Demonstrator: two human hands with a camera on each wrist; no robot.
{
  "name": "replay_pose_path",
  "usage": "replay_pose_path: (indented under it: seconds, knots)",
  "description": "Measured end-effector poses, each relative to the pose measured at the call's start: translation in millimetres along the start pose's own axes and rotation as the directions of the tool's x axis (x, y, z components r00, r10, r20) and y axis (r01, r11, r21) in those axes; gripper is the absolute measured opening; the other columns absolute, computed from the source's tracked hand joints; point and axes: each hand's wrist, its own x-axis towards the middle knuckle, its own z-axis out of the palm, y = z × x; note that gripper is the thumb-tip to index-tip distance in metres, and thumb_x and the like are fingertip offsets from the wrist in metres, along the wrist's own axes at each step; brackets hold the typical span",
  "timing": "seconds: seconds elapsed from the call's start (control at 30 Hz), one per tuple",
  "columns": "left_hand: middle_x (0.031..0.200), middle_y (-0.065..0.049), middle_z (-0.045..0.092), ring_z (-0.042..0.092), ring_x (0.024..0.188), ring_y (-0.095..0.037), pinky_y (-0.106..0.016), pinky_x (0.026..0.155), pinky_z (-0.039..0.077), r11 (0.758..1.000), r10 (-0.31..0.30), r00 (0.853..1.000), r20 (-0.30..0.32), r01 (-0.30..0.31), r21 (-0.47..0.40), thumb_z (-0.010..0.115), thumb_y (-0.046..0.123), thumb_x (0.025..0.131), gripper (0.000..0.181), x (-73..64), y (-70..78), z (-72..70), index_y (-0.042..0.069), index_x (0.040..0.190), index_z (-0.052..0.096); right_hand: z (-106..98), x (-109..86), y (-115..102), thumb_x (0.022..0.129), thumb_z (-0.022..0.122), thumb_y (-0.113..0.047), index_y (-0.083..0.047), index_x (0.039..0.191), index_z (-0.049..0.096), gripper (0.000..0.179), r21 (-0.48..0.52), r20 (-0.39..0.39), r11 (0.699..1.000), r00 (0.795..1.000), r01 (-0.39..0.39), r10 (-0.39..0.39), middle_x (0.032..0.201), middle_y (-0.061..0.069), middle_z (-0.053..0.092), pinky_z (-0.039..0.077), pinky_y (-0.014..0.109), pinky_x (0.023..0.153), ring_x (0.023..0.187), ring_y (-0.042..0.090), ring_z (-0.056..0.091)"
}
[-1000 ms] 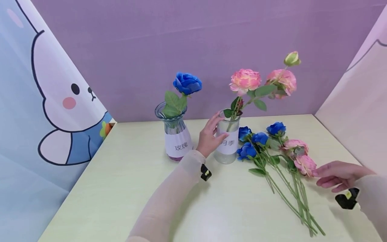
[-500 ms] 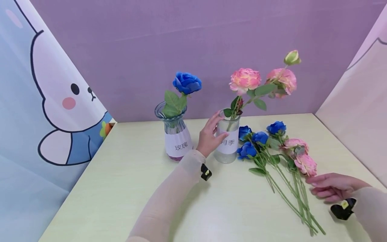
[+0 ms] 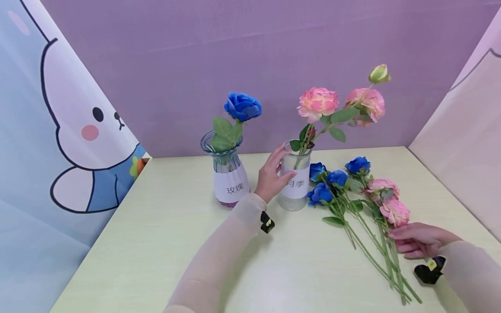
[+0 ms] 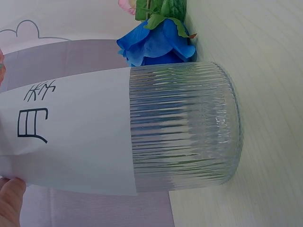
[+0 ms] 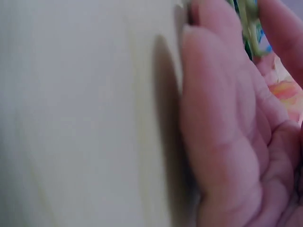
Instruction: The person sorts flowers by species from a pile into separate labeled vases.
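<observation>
Left hand (image 3: pixel 272 178) grips the clear vase (image 3: pixel 292 203), right hand (image 3: pixel 422 240) half-open beside green stems (image 3: pixel 398 281).

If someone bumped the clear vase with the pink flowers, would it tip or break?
The clear ribbed vase might tip sideways, since its pink flowers rise well above it and lean to one side. It looks like see-through glass, so it's probably fragile. The left hand gripping it likely helps steady it.

We counted one left hand (image 3: pixel 272 176) and one right hand (image 3: pixel 420 239) at one table (image 3: pixel 137 269) bearing two glass vases (image 3: pixel 291 204) and two paper labels (image 3: pixel 231 187). We tallied five blue roses (image 3: pixel 242 106), one in a vase and four lying down; four pink blooms (image 3: pixel 318 104), split two and two; and one green bud (image 3: pixel 379 74).
</observation>
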Motion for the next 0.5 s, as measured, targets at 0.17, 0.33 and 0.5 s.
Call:
replay_pose_path:
  seconds: [0.17, 0.33, 0.5]
  knots:
    - [0.151, -0.012, 0.036, 0.044, 0.131, -0.03, -0.027, 0.098, 0.046, 1.0, 0.002, 1.0, 0.0, -0.002, -0.006, 0.073, 0.001, 0.082, 0.052, 0.1, 0.2, -0.2, 0.002, 0.13, 0.053, 7, 2.5, -5, 0.095, 0.058, -0.013, -0.018, 0.091, 0.066, 0.01, 0.046, 0.019, 0.998, 0.999, 0.033, -0.034, 0.081, 0.001, 0.072, 0.058, 0.028, 0.073, 0.075, 0.012, 0.07]
    - [0.151, -0.013, 0.036, 0.043, 0.131, -0.03, -0.028, 0.098, 0.046, 1.0, 0.006, 1.0, 0.002, -0.006, -0.006, 0.073, 0.001, 0.082, 0.052, 0.3, 0.3, -0.2, 0.002, 0.13, 0.053, 13, 1.3, -11, 0.093, 0.063, -0.012, -0.015, 0.09, 0.066, 0.005, 0.005, -0.061, 0.998, 0.996, 0.068, -0.068, 0.076, 0.001, 0.071, 0.059, 0.025, 0.068, 0.069, 0.01, 0.069]
    - [0.151, -0.013, 0.035, 0.043, 0.132, -0.03, -0.028, 0.098, 0.046, 1.0, 0.007, 1.0, 0.003, -0.007, -0.005, 0.073, 0.001, 0.082, 0.052, -0.2, 0.8, -0.3, 0.002, 0.13, 0.053, 15, -2.6, -20, 0.092, 0.062, -0.011, -0.015, 0.088, 0.065, 0.007, -0.04, -0.104, 0.995, 0.99, 0.095, -0.099, 0.074, 0.0, 0.07, 0.059, 0.024, 0.064, 0.065, 0.008, 0.068]
